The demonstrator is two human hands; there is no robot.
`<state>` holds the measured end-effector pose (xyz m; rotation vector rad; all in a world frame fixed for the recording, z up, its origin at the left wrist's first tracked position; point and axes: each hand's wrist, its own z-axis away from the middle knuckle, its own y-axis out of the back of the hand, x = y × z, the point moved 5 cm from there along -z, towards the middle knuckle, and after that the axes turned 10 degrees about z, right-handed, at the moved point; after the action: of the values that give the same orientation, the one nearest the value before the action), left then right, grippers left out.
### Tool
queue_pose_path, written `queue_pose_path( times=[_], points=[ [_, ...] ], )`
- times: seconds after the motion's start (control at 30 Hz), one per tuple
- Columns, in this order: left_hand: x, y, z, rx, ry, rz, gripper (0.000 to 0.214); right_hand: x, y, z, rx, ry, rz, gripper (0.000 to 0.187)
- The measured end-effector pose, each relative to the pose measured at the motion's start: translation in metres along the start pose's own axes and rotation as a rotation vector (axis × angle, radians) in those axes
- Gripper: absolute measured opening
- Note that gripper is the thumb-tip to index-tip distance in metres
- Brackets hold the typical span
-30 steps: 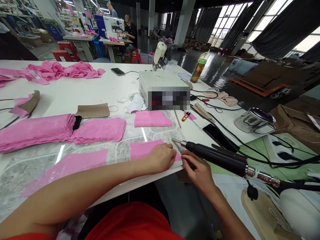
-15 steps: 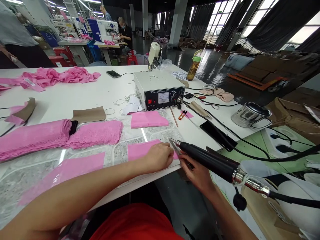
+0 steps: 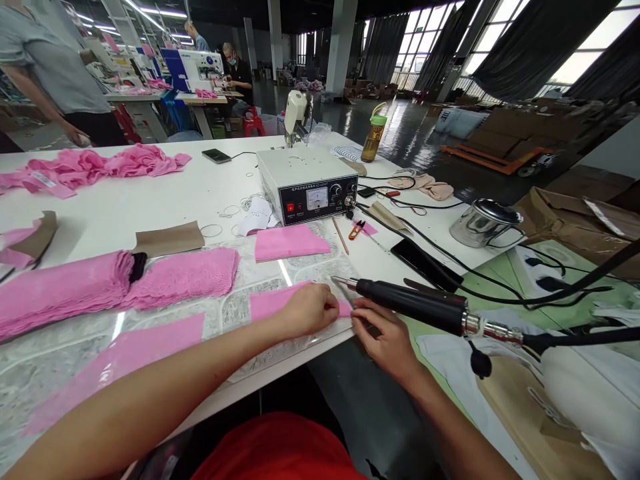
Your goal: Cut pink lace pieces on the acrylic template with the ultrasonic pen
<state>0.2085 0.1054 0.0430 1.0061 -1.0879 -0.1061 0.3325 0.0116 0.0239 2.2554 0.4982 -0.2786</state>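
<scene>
My left hand (image 3: 311, 309) rests closed on a flat pink fabric piece (image 3: 270, 304) at the table's front edge, fingers curled down onto it. Close by on the right, my right hand (image 3: 386, 337) has its thumb and fingers pinched together at the fabric's right end. What they pinch is not clear. A black cylindrical tool (image 3: 413, 305) with a pointed metal tip lies across above that hand and hides part of it. Whether the hand bears the tool I cannot tell. A thin grey strip (image 3: 342, 291) runs from near the tip towards my right fingers.
Behind the hands are a pink fabric stack (image 3: 293, 243), a control box (image 3: 305, 183) and orange-handled snips (image 3: 357, 230). Pink lace bundles (image 3: 183, 277) lie at left. A phone (image 3: 425, 267), metal mug (image 3: 484, 223) and cables are at right. People stand or sit beyond the table.
The black tool's rear end and its cable have swung upward, so the tool lies flatter. Both hands stay about where they were. The view has shifted slightly, showing more of a standing person at left.
</scene>
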Motion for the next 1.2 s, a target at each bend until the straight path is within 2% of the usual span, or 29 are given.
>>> queue_pose_path(
  times=[0.23, 0.47, 0.7, 0.93, 1.2],
  points=[
    [-0.001, 0.001, -0.002, 0.003, 0.018, 0.019, 0.021, -0.007, 0.000, 0.003, 0.048, 0.010, -0.017, 0.012],
    [-0.001, -0.001, -0.001, 0.005, 0.029, -0.026, 0.010, -0.003, -0.003, 0.002, 0.018, 0.005, 0.043, 0.011],
    [0.011, -0.004, 0.004, -0.003, 0.027, -0.124, 0.015, 0.001, -0.008, 0.004, 0.031, 0.042, 0.090, 0.009],
    [0.008, -0.004, 0.001, 0.001, 0.046, -0.113, 0.021, 0.007, -0.011, 0.010, 0.001, -0.022, 0.099, 0.011],
    [0.004, -0.002, -0.002, 0.022, 0.051, -0.049, 0.022, -0.005, -0.003, 0.004, 0.079, 0.003, 0.047, 0.010]
  ],
)
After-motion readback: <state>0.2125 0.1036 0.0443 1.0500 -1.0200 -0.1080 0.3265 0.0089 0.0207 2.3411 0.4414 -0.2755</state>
